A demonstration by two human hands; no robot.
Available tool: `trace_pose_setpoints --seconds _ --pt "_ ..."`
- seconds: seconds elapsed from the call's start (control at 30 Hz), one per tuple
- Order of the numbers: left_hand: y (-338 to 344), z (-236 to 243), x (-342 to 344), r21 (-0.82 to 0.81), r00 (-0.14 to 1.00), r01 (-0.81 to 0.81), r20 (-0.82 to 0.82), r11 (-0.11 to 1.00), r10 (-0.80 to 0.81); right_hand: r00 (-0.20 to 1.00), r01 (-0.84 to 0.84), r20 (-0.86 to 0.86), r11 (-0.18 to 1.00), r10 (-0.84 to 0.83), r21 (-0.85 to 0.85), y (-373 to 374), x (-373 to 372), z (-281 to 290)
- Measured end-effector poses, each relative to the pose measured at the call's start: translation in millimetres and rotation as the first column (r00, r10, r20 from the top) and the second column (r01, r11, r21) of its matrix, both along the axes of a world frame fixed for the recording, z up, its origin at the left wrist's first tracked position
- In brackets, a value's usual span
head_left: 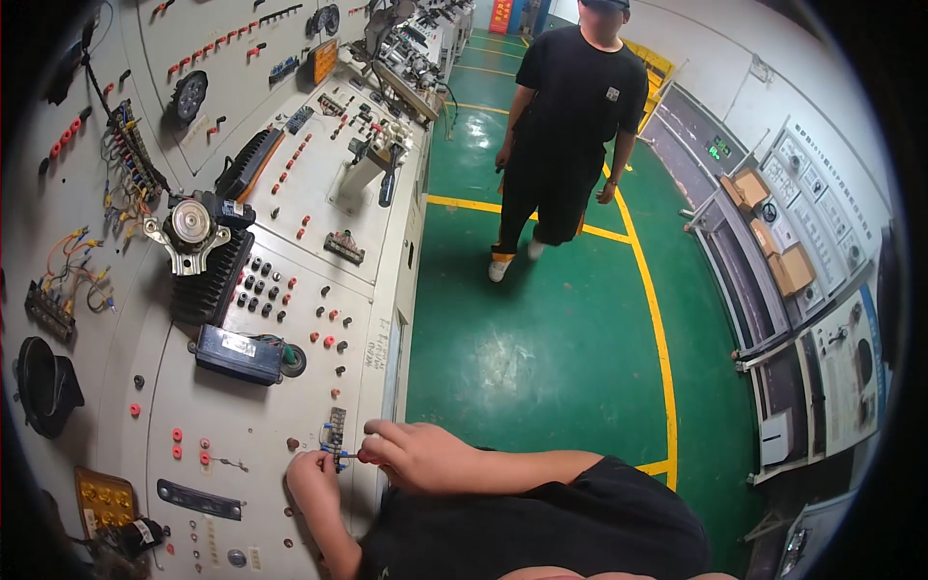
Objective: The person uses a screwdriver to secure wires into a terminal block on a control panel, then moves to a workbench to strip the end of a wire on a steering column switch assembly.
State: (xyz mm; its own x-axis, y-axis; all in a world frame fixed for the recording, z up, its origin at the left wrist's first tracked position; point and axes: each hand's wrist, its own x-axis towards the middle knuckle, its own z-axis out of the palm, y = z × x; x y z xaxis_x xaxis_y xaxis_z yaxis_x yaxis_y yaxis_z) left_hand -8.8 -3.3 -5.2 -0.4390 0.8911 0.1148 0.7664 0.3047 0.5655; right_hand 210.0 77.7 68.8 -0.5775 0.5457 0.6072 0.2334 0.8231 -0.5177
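My right hand (416,456) grips what looks like a small screwdriver (363,455) with a red handle. Its thin shaft points left toward a dark terminal block (336,423) mounted on the pale panel. Blue wire ends show along the lower part of this block. My left hand (314,480) rests against the panel at the block's lower end. Its fingers are pinched together near the shaft's tip, and whatever is between them is too small to make out.
A black control box (237,355) and a finned black unit (215,278) sit farther along the panel (275,416), among red and black sockets. Another person (570,126) in dark clothes stands on the green floor (541,367). Racks with cardboard boxes (793,268) line the right wall.
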Motion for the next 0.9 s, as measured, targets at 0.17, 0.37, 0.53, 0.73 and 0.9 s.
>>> trace_pose_setpoints --seconds 0.17,0.37,0.53,0.73,0.9 --pt "-12 0 3 0.058 0.999 -0.032 0.035 0.998 0.03 0.893 0.024 0.443 0.973 0.082 -0.228 -27 13 13" --pt "-27 -2 6 -0.115 0.998 -0.066 -0.034 0.991 0.062 0.919 -0.103 0.372 0.991 0.129 -0.09 -21 16 4" --pt "10 12 9 -0.146 0.998 0.025 -0.058 0.989 -0.034 0.955 0.015 0.292 0.972 0.056 -0.236 -9 14 17" --pt "6 5 9 -0.016 0.998 -0.063 0.025 0.998 0.064 0.944 0.01 0.329 0.995 0.025 -0.104 -8 11 -7" --pt "-6 8 9 -0.056 0.994 -0.091 0.048 0.994 0.093 0.943 0.009 0.333 0.995 0.025 -0.1 -20 8 -2"
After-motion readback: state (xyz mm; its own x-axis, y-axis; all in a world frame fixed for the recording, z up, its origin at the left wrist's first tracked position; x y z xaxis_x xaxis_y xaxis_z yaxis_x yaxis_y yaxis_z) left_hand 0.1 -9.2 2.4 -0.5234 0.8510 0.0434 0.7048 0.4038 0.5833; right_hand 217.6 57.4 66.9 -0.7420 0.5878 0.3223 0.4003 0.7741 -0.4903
